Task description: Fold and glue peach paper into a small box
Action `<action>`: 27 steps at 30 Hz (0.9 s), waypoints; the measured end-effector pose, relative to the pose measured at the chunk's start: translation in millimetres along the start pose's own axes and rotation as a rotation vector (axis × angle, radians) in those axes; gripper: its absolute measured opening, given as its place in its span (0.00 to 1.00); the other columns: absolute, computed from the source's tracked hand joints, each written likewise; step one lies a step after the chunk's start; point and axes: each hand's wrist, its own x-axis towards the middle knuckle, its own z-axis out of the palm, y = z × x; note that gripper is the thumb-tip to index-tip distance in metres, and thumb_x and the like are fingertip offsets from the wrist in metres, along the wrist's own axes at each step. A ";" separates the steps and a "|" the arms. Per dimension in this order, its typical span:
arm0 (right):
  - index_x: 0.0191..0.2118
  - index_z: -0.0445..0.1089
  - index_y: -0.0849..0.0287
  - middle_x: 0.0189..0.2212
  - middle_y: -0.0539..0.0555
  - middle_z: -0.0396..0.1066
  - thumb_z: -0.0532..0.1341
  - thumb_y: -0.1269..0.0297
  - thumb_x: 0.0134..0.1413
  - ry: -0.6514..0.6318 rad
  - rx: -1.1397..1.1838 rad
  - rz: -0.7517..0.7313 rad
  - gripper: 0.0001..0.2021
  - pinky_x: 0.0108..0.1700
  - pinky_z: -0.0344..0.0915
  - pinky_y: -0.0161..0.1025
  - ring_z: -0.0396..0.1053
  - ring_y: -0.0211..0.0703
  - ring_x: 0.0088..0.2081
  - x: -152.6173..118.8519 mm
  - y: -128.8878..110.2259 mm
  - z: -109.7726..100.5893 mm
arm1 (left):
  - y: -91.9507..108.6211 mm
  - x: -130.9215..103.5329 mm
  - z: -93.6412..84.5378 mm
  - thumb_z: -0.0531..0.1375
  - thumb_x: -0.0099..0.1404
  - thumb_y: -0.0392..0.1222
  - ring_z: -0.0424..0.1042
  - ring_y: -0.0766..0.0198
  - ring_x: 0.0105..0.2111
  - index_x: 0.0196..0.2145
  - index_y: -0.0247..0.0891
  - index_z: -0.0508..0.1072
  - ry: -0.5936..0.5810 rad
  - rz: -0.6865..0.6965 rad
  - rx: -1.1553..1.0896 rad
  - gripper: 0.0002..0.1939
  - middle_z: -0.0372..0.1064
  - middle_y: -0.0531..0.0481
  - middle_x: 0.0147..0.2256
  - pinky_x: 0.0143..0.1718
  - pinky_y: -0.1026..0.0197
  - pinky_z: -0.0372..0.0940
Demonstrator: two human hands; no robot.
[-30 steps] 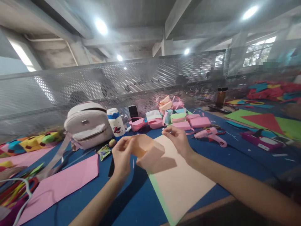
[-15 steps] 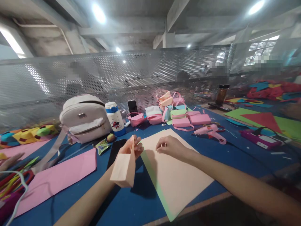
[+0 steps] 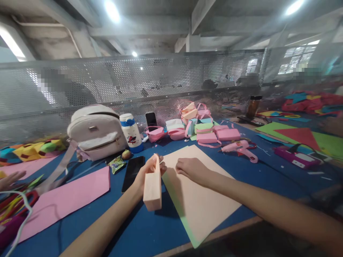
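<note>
One folded peach paper box hangs above the blue table, pinched at its top by the left hand. The right hand, fingers curled, presses one peach paper sheet. Nearby lie one black phone, one pink sheet, one backpack and one glue gun.
</note>
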 end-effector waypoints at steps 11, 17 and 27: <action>0.35 0.65 0.60 0.36 0.55 0.67 0.56 0.81 0.60 -0.010 0.145 0.052 0.09 0.33 0.54 0.37 0.64 0.43 0.33 1.5 6.1 10.8 | -2.8 -0.8 8.5 0.69 0.57 0.31 0.66 0.72 0.22 0.26 0.35 0.68 0.055 -0.021 0.006 0.11 0.64 0.56 0.25 0.28 0.68 0.69; 0.35 0.60 0.58 0.28 0.48 0.65 0.50 0.72 0.65 0.120 0.594 0.173 0.07 0.31 0.62 0.34 0.63 0.37 0.28 5.7 19.5 7.7 | -3.1 0.0 5.3 0.68 0.58 0.31 0.66 0.72 0.22 0.25 0.36 0.66 0.067 -0.022 0.013 0.13 0.63 0.56 0.24 0.28 0.67 0.69; 0.29 0.74 0.62 0.20 0.50 0.70 0.68 0.49 0.49 0.166 1.173 0.318 0.18 0.17 0.58 0.29 0.65 0.33 0.19 11.3 27.4 3.2 | -2.5 -0.2 6.0 0.69 0.56 0.31 0.66 0.72 0.22 0.25 0.36 0.66 0.074 -0.027 0.026 0.14 0.63 0.56 0.24 0.29 0.67 0.70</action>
